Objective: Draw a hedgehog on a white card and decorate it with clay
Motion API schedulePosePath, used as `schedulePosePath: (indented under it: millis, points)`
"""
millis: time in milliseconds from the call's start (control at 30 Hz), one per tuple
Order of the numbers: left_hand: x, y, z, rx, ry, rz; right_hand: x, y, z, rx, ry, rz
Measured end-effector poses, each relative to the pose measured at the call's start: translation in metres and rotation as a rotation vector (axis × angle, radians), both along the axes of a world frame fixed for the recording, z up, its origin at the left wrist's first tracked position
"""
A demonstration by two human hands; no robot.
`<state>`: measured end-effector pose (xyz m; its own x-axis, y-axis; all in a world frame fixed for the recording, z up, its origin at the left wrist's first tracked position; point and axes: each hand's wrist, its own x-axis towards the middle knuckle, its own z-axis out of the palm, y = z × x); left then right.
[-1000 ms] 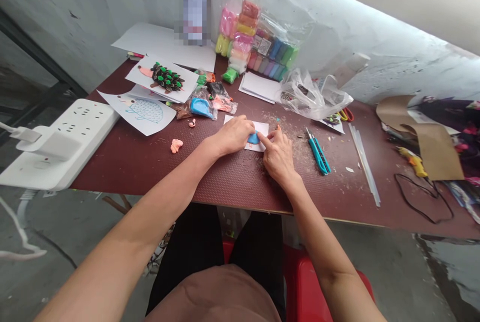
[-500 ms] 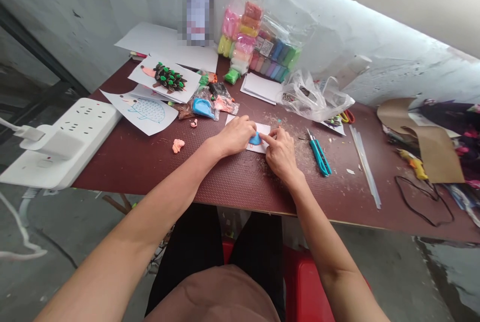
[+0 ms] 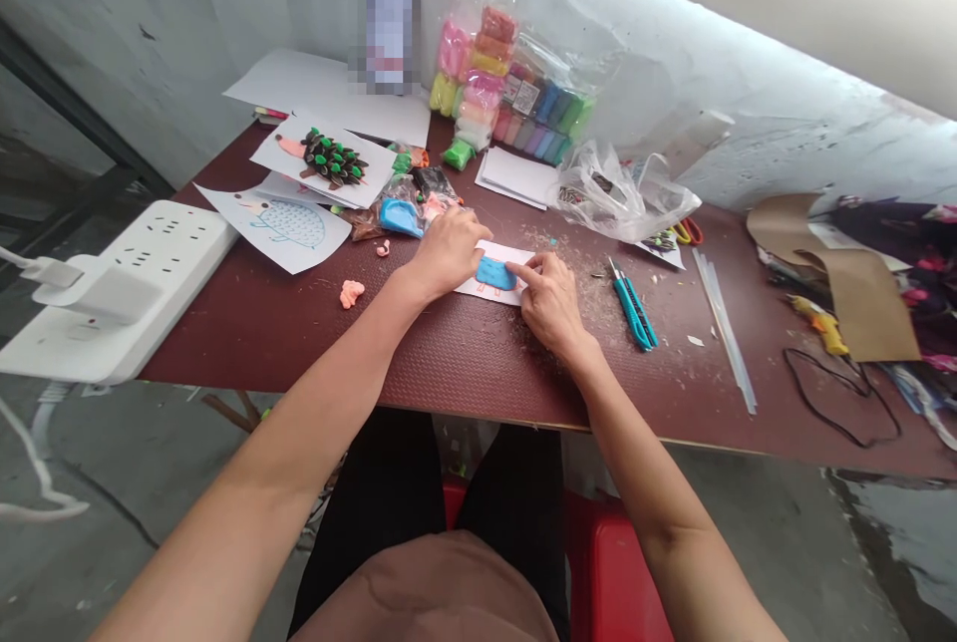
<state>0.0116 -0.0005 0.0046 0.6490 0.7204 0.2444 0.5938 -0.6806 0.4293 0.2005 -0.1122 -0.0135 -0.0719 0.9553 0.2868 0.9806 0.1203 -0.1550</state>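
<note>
A small white card (image 3: 510, 295) lies on the dark red table (image 3: 449, 363) in front of me, with a flat patch of blue clay (image 3: 495, 273) on it and orange marks below the patch. My left hand (image 3: 450, 248) hovers at the card's upper left, fingers bent; its fingertips are too small to tell what they hold, if anything. With the index finger stretched to the blue clay's right edge, my right hand (image 3: 551, 298) rests on the card's right side. Lumps of pink clay (image 3: 351, 294) lie to the left.
A power strip (image 3: 127, 283) is at the left, near hedgehog pictures (image 3: 288, 223). Bagged clay (image 3: 478, 94) and a plastic bag (image 3: 624, 191) stand behind. A teal cutter (image 3: 634, 306), glue sticks (image 3: 724, 331) and a yellow glue gun (image 3: 820, 325) lie to the right.
My left hand has moved up and left off the blue clay, uncovering more of it. My right hand stays at the card's right side.
</note>
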Motion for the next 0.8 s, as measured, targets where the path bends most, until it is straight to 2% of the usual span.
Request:
schedulePosePath:
  millis: [267, 533, 800]
  points:
    - [-0.003, 0.004, -0.012, -0.053, 0.022, 0.014, -0.003, -0.002, 0.001, -0.025, -0.025, -0.007]
    - [-0.005, 0.007, -0.009, -0.051, 0.095, -0.017, -0.001, -0.001, 0.002, 0.095, 0.081, 0.014]
    - [-0.009, 0.013, -0.013, -0.056, 0.086, -0.061, -0.021, -0.005, 0.014, -0.013, -0.099, 0.069]
